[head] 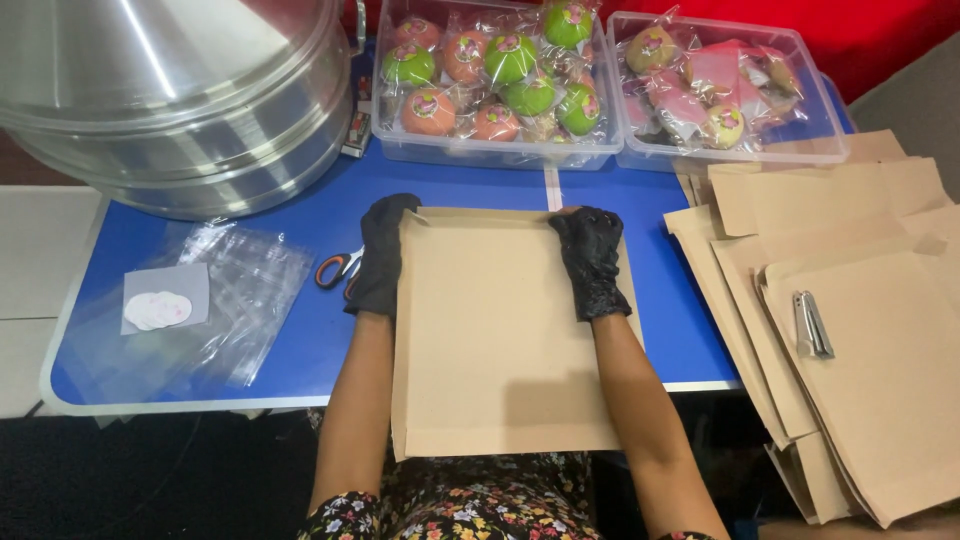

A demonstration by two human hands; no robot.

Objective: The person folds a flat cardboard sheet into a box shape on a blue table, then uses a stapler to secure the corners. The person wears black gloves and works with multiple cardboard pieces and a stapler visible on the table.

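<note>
A flat brown cardboard sheet (495,340) lies on the blue table (300,215), its near end hanging over the table's front edge. Both my hands wear black gloves. My left hand (380,255) grips the sheet's left edge near the far corner. My right hand (590,260) presses on the sheet's far right corner, fingers curled over the top edge.
Scissors with orange handles (338,268) lie just left of my left hand. Clear plastic bags (235,300) and a sticker sheet (160,308) sit at left. A large metal steamer (180,100), two clear tubs of wrapped round sweets (495,80), a cardboard stack (850,300) and a stapler (812,325) surround.
</note>
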